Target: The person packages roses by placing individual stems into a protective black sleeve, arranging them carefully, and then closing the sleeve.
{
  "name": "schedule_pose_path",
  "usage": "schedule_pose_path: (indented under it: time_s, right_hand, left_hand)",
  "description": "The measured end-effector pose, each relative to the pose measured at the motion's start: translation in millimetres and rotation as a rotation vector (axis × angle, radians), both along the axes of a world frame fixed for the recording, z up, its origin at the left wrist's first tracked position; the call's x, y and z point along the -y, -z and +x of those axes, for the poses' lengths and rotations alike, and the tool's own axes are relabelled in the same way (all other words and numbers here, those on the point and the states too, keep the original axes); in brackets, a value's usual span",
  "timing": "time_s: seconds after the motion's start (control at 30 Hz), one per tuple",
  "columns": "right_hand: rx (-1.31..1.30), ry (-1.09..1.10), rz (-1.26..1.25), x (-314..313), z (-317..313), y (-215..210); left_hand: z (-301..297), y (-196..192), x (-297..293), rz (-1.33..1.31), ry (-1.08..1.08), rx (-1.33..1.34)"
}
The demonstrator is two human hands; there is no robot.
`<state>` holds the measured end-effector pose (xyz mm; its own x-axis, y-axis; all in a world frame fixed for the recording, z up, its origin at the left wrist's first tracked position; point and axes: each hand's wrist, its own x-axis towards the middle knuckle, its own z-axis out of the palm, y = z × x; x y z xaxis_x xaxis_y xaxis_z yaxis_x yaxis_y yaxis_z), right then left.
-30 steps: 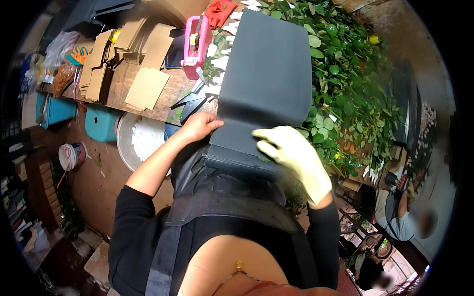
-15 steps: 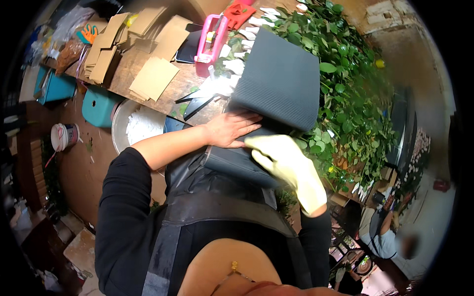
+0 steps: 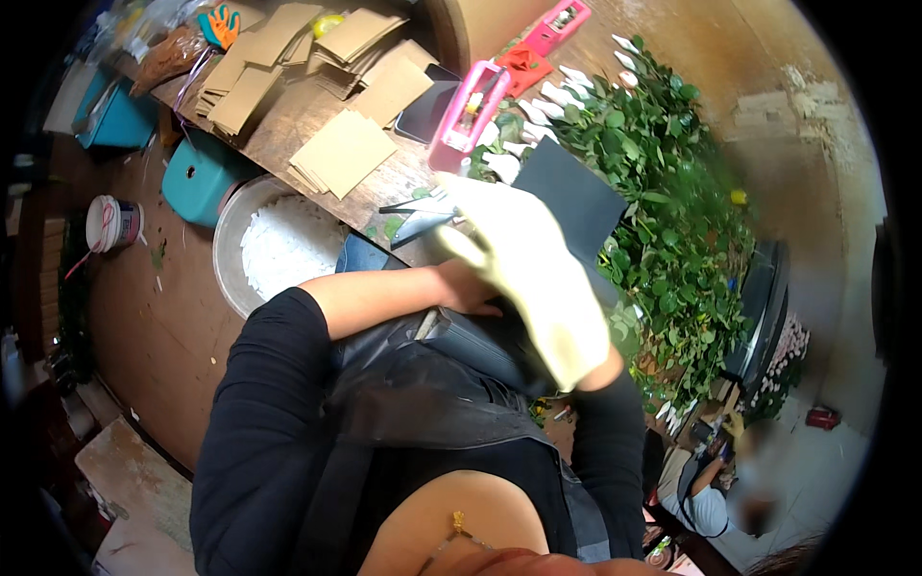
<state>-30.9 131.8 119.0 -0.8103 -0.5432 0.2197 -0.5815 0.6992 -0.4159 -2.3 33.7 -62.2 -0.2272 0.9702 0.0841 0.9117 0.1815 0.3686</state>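
Observation:
A dark grey sheet, ribbed earlier, slopes over the table edge; its folded lower part lies across my lap. My bare left hand rests on it with the thumb stretched out, its other fingers mostly hidden behind my right arm. Wearing a pale yellow glove, my right hand crosses above the left. Its fingers are stretched toward the table and the thumb stands apart, though motion blurs it. Nearest its fingertips are dark pointed blades and a pink holder with tools in it.
Brown cardboard pieces lie in stacks on the wooden table. Beside its edge stands a metal basin with white pieces, near a teal container. Leafy stems with white-wrapped heads fill the right side. Another person works at lower right.
My right hand has lifted off the sheet and swung up and left across my left hand. The upper part of the sheet shows less. The view has shifted slightly.

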Motion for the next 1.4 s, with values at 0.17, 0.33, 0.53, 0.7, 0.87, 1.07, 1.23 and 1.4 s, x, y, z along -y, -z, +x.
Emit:
schedule_pose_path:
  time_s: [0.17, 0.33, 0.53, 0.7, 0.87, 1.07, 1.23, 1.4]
  right_hand:
    - [-0.37, -0.091, 0.073, 127.3, -64.1, 114.9]
    - [-0.391, -0.169, 0.207, 143.7, -101.2, 149.3]
    - [-0.34, -0.186, 0.018, 118.9, -63.0, 88.9]
    - [0.103, -0.033, -0.333, 8.5, 41.9, 10.6]
    - [1.061, 0.761, -0.461, -87.3, 111.7, 51.4]
    - [1.298, 0.698, -0.712, -102.8, 99.5, 82.4]
    - [1.29, 0.772, -0.565, -101.2, 101.2, 89.3]
    - [1.241, 0.75, -0.641, -96.3, 104.2, 87.8]
  left_hand:
    - [-1.4, 6.7, 2.2, 0.087, -0.091, 0.131]
    - [0.5, 6.2, 2.8, 0.097, -0.102, 0.172]
    - [-1.7, 5.9, 4.0, 0.131, -0.098, 0.204]
    - [-7.2, -6.8, 3.3, 0.18, -0.066, 0.219]
    - [-4.7, -14.5, 3.5, 0.184, -0.034, 0.205]
    - [-7.6, 11.6, 7.0, 0.021, -0.027, 0.352]
    - [-30.1, -7.0, 69.4, 0.048, -0.038, -0.111]
    - [-25.5, -45.7, 72.3, 0.333, -0.078, -0.03]
